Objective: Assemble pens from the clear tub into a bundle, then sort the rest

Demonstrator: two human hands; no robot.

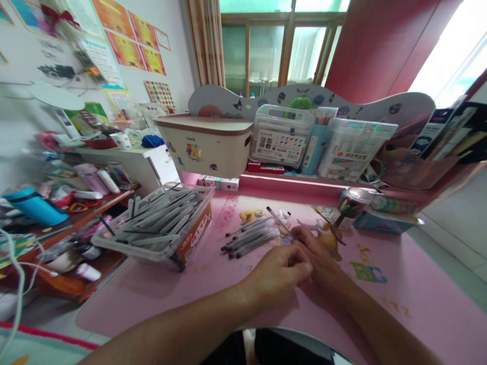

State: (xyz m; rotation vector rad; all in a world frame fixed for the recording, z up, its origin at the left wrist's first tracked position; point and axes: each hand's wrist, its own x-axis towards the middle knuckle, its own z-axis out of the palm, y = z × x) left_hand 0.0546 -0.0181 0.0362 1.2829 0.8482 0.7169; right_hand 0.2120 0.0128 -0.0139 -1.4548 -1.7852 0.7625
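My right hand (322,256) is closed on a slim pen (279,221), a clear barrel with a dark end that points up and to the left. My left hand (277,267) is right beside it, its fingers curled together near the right palm; what they hold, if anything, is hidden. Left of the hands, several clear pens (249,237) with black ends lie in a loose bundle on the pink desk (224,304). Farther left stands a clear plastic box (194,238) heaped with similar grey-looking pens (155,218).
Along the back shelf are a cream storage bin (213,147), a clear case of markers (281,142) and another marker box (352,152). A can of pens (350,205) and a blue box (380,222) stand at the right. A cluttered side shelf (102,208) borders the left.
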